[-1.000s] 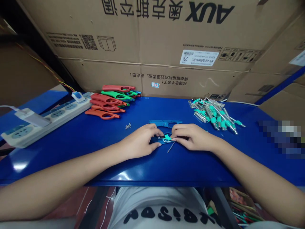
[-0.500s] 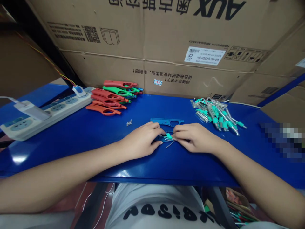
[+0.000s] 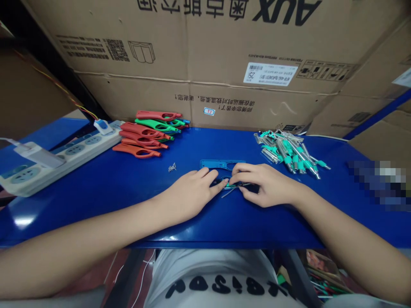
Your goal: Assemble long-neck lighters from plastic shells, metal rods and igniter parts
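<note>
My left hand (image 3: 190,193) rests with its fingertips on a small dark blue plastic part (image 3: 217,183), which appears held against the blue tabletop. My right hand (image 3: 263,185) pinches a thin metal pin (image 3: 231,190) with a small teal tip, close to the fingertips of my left hand. Just beyond both hands lies a flat blue plastic frame with a cut-out (image 3: 222,164). My fingers hide most of the small parts between my hands, so their exact fit cannot be seen.
A pile of metal tubes with teal sleeves (image 3: 287,153) lies to the right. Red and green plastic handles (image 3: 146,134) lie to the left, with a few tiny screws (image 3: 172,167) nearby. A power strip (image 3: 62,156) and cardboard cartons (image 3: 199,60) border the blue table (image 3: 224,226).
The teal piece between my hands is now mostly hidden. My right hand has shifted slightly right, and the thin pin now angles out from under my fingers.
</note>
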Demonstrator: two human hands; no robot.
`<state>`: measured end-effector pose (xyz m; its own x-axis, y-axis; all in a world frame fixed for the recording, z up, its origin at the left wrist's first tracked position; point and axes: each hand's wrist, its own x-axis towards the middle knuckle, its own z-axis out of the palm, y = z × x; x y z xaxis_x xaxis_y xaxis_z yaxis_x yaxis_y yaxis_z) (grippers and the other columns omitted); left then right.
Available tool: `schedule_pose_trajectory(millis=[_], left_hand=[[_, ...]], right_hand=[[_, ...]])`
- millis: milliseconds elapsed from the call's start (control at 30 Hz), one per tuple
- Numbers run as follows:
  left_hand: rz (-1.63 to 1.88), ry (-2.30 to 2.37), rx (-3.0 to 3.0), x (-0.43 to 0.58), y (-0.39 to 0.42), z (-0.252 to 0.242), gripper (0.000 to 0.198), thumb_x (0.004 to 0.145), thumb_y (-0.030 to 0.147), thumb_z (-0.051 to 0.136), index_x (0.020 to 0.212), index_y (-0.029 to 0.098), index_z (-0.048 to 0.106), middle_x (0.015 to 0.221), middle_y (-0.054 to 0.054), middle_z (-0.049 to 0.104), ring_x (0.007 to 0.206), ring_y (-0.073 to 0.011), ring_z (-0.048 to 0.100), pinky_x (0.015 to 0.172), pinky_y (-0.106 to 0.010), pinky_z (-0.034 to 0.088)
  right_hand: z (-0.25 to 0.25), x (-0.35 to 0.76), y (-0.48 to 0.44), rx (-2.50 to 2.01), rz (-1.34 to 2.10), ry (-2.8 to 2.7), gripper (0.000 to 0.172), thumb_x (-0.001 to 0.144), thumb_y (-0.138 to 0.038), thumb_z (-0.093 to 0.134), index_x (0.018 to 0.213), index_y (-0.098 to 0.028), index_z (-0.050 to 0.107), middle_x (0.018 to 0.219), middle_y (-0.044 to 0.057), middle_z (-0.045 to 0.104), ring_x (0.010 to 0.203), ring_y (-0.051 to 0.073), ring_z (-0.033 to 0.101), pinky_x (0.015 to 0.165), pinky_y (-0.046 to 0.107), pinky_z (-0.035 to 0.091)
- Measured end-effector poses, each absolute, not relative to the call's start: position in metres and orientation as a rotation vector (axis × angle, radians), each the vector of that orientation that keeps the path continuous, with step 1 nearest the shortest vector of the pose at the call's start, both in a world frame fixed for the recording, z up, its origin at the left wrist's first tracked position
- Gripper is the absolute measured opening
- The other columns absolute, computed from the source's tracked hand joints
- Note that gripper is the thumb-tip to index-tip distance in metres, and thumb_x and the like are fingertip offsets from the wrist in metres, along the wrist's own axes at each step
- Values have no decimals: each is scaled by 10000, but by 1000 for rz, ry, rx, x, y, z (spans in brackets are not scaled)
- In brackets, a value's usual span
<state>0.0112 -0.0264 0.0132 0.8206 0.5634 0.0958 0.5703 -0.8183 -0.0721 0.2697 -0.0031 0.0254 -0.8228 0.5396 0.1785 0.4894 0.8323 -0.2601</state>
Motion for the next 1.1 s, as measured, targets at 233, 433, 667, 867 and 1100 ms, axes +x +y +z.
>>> schedule_pose_trajectory(millis=[233,433,667,867,1100], left_hand=[[-4,-852,-2876,10,-22,16,470,1021,167,428,1487,183,490,1139,-137,603,1018,-289,559,796,-376,486],[-35,-884,-2872,8,-18,16,512,1011,155,453,1519,218,441,1156,-123,615,991,-275,572,788,-368,496],[-116,-923,-2894,9,-20,18,282,1020,192,466,1246,205,635,1157,-94,650,975,-251,589,832,-359,520],[-126,-877,-2881,7,-19,17,331,989,164,516,1278,251,652,1269,-72,641,1019,-257,608,833,-362,546],[-76,-768,-2859,6,-17,20,353,964,175,554,1282,263,679,1253,-81,655,955,-254,639,761,-354,562]], right_hand=[[29,266,-7,-793,343,-2890,106,887,-209,577,966,-226,646,1111,44,613,787,141,590,689,271,420],[27,276,3,-825,602,-2734,80,839,-149,588,857,-204,533,921,21,569,732,127,503,677,251,405],[18,275,12,-914,620,-2627,88,894,-167,582,830,-195,528,751,-20,511,638,109,445,600,232,354],[22,279,11,-911,659,-2645,97,922,-213,613,852,-192,550,781,-13,531,636,105,450,594,232,365],[21,277,12,-917,636,-2644,124,948,-267,622,867,-188,571,837,12,591,696,121,505,627,238,389]])
